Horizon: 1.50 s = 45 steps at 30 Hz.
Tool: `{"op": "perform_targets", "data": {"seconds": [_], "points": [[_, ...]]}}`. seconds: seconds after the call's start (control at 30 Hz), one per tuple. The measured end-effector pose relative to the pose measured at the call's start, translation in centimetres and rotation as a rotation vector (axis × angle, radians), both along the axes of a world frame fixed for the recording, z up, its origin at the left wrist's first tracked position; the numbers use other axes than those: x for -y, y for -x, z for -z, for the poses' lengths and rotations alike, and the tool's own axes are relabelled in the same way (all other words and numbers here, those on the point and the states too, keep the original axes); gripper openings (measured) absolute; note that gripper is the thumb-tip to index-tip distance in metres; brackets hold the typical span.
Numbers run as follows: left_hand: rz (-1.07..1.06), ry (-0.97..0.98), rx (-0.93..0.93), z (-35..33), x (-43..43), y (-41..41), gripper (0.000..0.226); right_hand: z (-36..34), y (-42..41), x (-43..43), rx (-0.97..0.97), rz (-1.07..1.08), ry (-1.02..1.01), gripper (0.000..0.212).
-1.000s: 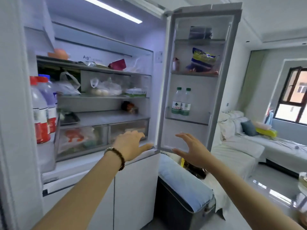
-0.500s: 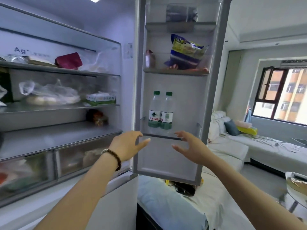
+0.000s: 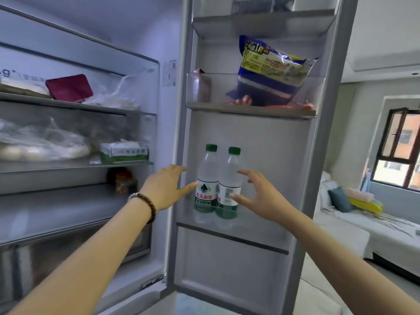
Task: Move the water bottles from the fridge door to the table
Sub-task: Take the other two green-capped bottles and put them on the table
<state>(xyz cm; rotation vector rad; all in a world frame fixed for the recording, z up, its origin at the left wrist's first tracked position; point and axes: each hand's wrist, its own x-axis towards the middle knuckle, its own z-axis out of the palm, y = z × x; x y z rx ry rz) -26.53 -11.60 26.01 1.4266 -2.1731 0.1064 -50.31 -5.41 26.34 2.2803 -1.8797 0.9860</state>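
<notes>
Water bottles, two, green caps: left bottle and right bottle are standing upright, touching, in the lower door bin. Both look full, so probably weighty; thin plastic likely yields under squeeze and may be slick if cold. Labelled mid-body seems the best hold. Left hand and right hand are flanking the pair, fingers spread, gripping nothing. Bin's front rail is demanding an upward lift; blue bag is sitting on the shelf above, well clear.

Two clear plastic water bottles with green caps, the left bottle and the right bottle, stand upright, touching, in the fridge door's lower shelf.
</notes>
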Motion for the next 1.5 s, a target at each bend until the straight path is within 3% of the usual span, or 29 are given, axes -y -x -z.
{"op": "perform_targets", "data": {"seconds": [0.17, 0.43, 0.8, 0.93, 1.1, 1.33, 1.5], "points": [[0.086, 0.023, -0.009, -1.2, 5.1, 1.9, 0.081, -0.8, -0.2, 4.0, 0.033, 0.086, 0.048, 0.077], [0.446, -0.223, -0.419, -1.6, 9.9, 4.6, 0.077, -1.4, -1.3, 8.1, 0.380, 0.103, 0.039, 0.072], [0.603, -0.442, -0.601, 0.8, 10.6, 4.2, 0.089, 1.4, -1.5, 8.5, 0.527, 0.063, 0.051, 0.093], [0.604, -0.384, -0.666, 1.7, 9.7, 4.2, 0.063, 2.0, -1.7, 8.0, 0.533, 0.062, 0.142, 0.088], [0.675, -0.299, -0.799, 0.6, 7.3, 3.8, 0.048, 1.1, -1.4, 6.2, 0.523, -0.023, 0.222, 0.086], [0.684, 0.034, -0.939, -4.5, 1.1, 2.1, 0.059, -4.7, -1.7, 0.7, 0.558, -0.312, 0.355, 0.080], [0.558, 0.226, -0.968, -5.6, -6.2, 0.4, 0.062, -6.8, -2.6, -2.5, 0.652, -0.606, 0.284, 0.086]]}}
